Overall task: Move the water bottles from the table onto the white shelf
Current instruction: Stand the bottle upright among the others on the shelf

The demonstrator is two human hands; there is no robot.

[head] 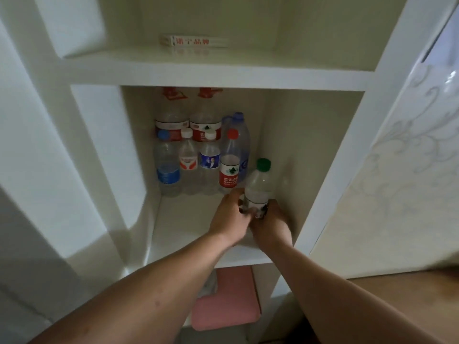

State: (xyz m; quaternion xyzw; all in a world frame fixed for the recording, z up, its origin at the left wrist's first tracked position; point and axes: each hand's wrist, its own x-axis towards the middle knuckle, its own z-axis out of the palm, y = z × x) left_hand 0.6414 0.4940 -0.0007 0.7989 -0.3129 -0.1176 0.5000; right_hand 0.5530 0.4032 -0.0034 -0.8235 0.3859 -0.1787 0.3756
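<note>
Left hand (229, 217), right hand (271, 225), green-capped bottle (258, 186) gripped between them

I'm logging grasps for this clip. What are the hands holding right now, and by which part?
Both the left hand and the right hand grip the green-capped bottle around its lower body, at the label; its cap and shoulder are free.

Left of the green-capped clear plastic bottle (258, 187): bare white shelf board (183, 219). Behind it: row of upright clear plastic bottles (188, 165) blocking.
</note>
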